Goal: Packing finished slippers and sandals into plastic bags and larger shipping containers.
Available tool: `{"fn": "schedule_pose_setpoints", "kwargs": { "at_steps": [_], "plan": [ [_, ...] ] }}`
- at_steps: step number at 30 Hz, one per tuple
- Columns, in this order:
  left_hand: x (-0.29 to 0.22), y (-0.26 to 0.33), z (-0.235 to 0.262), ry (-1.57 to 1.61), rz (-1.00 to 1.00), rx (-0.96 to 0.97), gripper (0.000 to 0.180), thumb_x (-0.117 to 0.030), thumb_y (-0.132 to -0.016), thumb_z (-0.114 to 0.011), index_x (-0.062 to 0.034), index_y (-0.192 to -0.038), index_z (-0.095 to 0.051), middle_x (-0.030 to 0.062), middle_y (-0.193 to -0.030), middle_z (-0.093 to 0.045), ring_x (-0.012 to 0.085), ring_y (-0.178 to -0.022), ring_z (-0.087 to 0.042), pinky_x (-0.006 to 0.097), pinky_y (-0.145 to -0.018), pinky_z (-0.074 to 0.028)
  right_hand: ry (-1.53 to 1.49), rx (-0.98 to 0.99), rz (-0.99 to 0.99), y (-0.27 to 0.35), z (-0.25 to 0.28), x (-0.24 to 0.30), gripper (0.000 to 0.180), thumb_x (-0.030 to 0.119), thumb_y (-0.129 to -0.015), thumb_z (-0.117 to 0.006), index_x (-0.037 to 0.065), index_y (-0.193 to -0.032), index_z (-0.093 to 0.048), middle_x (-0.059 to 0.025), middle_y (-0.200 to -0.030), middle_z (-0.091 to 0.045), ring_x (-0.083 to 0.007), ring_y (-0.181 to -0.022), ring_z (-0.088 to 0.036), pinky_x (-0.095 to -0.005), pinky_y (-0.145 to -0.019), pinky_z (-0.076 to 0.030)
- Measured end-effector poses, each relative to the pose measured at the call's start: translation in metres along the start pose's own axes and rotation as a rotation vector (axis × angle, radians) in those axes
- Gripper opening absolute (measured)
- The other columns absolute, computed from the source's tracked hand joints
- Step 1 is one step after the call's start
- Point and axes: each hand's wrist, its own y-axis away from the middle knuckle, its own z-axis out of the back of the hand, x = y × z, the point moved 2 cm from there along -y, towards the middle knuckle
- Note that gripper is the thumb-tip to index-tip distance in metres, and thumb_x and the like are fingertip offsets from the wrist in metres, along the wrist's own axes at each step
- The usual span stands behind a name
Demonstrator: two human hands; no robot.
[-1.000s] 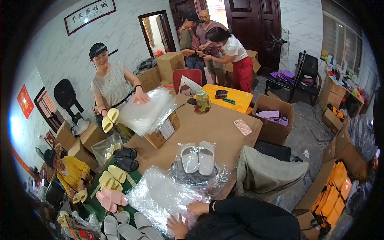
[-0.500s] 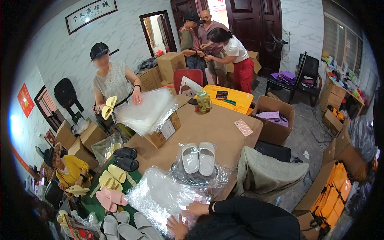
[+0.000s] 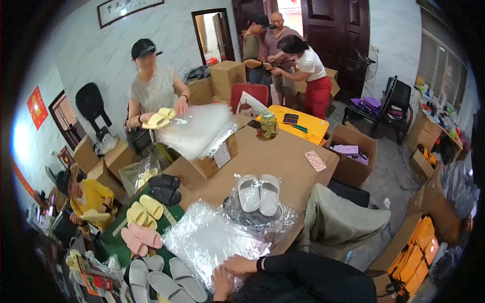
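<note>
A pile of clear plastic bags point(image 3: 202, 237) lies across the near edge of the table. My right hand point(image 3: 241, 264) is on its near side, fingers drawn in and closed on the film. Close beside it, my left hand point(image 3: 222, 281) has its fingers together, pinching the film at the edge; its fingertips show only in part. Beyond the pile, a pair of light grey slippers point(image 3: 259, 195) rests on more clear film. Left of my hands are more grey slippers point(image 3: 169, 288), pink slippers point(image 3: 141, 239) and pale yellow slippers point(image 3: 144, 212).
Black slippers point(image 3: 164, 188) lie farther back. Across the table a co-worker point(image 3: 154, 91) holds yellow slippers over a stack of clear bags point(image 3: 199, 131) on a carton. A jar point(image 3: 268, 126) and phone point(image 3: 316, 161) stand on the cardboard top. A cloth-draped chair point(image 3: 343, 217) is at right.
My hands have come together at the pile's near edge; the left one's spread fingers have closed up. The co-worker has moved the yellow slippers over the stacked bags. The whole view has shifted slightly.
</note>
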Motion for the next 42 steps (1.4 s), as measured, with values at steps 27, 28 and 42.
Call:
{"fn": "schedule_pose_setpoints", "kwargs": {
  "at_steps": [27, 28, 42],
  "plan": [
    [0.129, 0.143, 0.162, -0.157, 0.688, -0.579, 0.11, -0.031, -0.052, -0.081, -0.0142, -0.14, -0.017, 0.0314, -0.139, -0.009, 0.045, -0.129, -0.009, 0.052, -0.105, -0.008, 0.109, 0.141, -0.393, -0.063, -0.033, 0.048, 0.029, 0.011, -0.07, -0.052, 0.015, -0.097, -0.059, -0.0074, -0.098, -0.057, -0.0278, -0.089, -0.055, -0.0424, -0.071, -0.043],
    [0.132, 0.141, 0.173, -0.192, 0.675, -0.558, 0.11, -0.028, -0.05, -0.082, -0.0171, -0.139, -0.019, 0.0326, -0.139, -0.007, 0.0471, -0.128, -0.01, 0.052, -0.105, -0.01, 0.104, 0.178, -0.434, -0.061, -0.036, 0.051, 0.03, 0.012, -0.07, -0.053, 0.016, -0.099, -0.058, -0.0068, -0.1, -0.055, -0.0268, -0.091, -0.054, -0.0423, -0.072, -0.043],
    [0.262, 0.074, 0.162, -0.107, 0.335, -0.729, 0.038, 0.005, -0.066, -0.051, 0.0067, -0.103, -0.056, 0.0277, -0.106, -0.052, 0.0432, -0.097, -0.049, 0.045, -0.087, -0.038, 0.083, 0.226, -0.362, -0.035, -0.035, 0.065, 0.038, 0.014, -0.072, -0.055, 0.015, -0.109, -0.055, -0.0095, -0.117, -0.048, -0.0299, -0.104, -0.048, -0.0476, -0.082, -0.04]
  ]
}}
